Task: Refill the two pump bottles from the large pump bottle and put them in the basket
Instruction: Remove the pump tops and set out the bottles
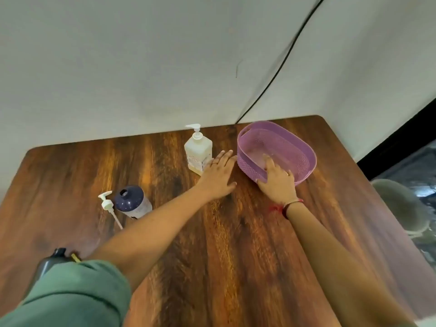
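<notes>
Reaching with both hands across the wood-grain table (pixel 236 256).
My right hand (pixel 278 181) grips the near rim of the lilac perforated plastic basket (pixel 304 147), fingers inside and thumb outside; its oval runs far-left to near-right. My left hand (pixel 218 177) lies flat with straight fingers, holding nothing, just beside the square translucent large pump bottle (pixel 198 151), which stands upright with its nozzle pointing left. Nearer left stands an open-necked purple bottle (pixel 133 201), with a loose pump (pixel 107 205) beside it, tube toward me.
</notes>
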A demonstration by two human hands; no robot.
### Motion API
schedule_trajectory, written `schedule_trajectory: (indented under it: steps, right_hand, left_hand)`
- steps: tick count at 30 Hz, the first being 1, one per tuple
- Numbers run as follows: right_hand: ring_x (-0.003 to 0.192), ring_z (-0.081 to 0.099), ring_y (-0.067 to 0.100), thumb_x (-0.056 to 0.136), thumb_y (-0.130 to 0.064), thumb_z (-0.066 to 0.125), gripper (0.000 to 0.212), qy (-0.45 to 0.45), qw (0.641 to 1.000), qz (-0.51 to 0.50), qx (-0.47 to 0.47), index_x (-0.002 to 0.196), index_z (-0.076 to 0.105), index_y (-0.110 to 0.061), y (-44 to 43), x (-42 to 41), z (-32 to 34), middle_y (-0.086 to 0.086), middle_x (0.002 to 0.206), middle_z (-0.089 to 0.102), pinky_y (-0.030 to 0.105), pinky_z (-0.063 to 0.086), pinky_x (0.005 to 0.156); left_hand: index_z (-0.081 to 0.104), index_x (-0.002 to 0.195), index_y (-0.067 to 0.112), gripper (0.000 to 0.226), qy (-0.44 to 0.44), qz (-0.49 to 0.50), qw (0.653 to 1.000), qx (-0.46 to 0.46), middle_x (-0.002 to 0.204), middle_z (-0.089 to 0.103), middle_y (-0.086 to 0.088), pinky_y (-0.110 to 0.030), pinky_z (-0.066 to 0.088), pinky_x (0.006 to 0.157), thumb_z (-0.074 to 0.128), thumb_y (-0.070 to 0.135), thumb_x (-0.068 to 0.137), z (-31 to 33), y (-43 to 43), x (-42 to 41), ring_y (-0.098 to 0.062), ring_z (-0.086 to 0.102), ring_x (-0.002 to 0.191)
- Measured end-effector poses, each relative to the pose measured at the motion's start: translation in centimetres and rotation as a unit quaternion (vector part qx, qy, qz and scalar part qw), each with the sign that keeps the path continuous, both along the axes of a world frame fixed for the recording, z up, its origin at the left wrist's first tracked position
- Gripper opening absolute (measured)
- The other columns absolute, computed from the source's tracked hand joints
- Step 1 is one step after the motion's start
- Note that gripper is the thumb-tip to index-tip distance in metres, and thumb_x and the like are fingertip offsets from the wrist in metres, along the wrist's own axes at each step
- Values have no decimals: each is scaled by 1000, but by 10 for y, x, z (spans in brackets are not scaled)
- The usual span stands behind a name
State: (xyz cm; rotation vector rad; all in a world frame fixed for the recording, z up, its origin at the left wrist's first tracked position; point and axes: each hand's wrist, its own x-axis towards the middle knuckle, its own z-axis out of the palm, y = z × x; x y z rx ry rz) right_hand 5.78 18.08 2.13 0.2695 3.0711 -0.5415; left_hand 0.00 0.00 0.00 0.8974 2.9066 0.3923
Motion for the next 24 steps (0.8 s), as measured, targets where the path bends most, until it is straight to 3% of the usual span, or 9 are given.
schedule_trajectory:
  steps: [3, 8, 14, 17, 24]
  right_hand:
    - [102, 60, 24, 91, -26, 59, 43, -14, 1000, 5, -7, 131, 47, -16, 14, -10, -6, 6, 118, 62, 32, 45, 87]
    - [93, 62, 22, 91, -20, 58, 29, -38, 999, 13, 9, 120, 60, -14, 22, -16, -21, 6, 105, 66, 23, 39, 68]
    - [87, 64, 22, 94, -20, 53, 25, -19, 999, 9, 41, 116, 62, -15, 23, -20, -33, 5, 99, 68, 26, 45, 65]
    - [86, 64, 21, 94, -19, 52, 25, -16, 999, 5, 41, 116, 63, -16, 22, -20, -34, 4, 98, 68, 23, 41, 63]
    - [88, 64, 24, 94, -18, 51, 25, -9, 999, 4, 45, 116, 63, -16, 19, -18, -34, 5, 98, 69, 29, 47, 66]
  left_hand:
    - [13, 149, 15, 79, -4, 5, 1000, -17, 159, 7, -8, -45, 11, 117, 56, 41, 87, -1, 2, -11, -25, 2, 146]
    - [14, 149, 15, 80, -2, -5, 1000, -15, 158, 8, -10, -43, 11, 116, 58, 39, 87, -6, 11, -25, -26, 3, 146]
    - [19, 149, 17, 77, 14, -57, 997, -49, 158, 12, -10, -46, 13, 116, 60, 35, 86, -12, 27, -27, -26, 7, 146]
    - [20, 148, 15, 76, 6, -61, 997, -44, 158, 13, -10, -44, 14, 116, 60, 32, 86, -14, 34, -26, -25, 8, 146]
    - [10, 151, 15, 84, -28, -60, 997, -48, 159, 3, -10, -42, 20, 115, 62, 29, 86, -12, 34, -18, -26, 8, 146]
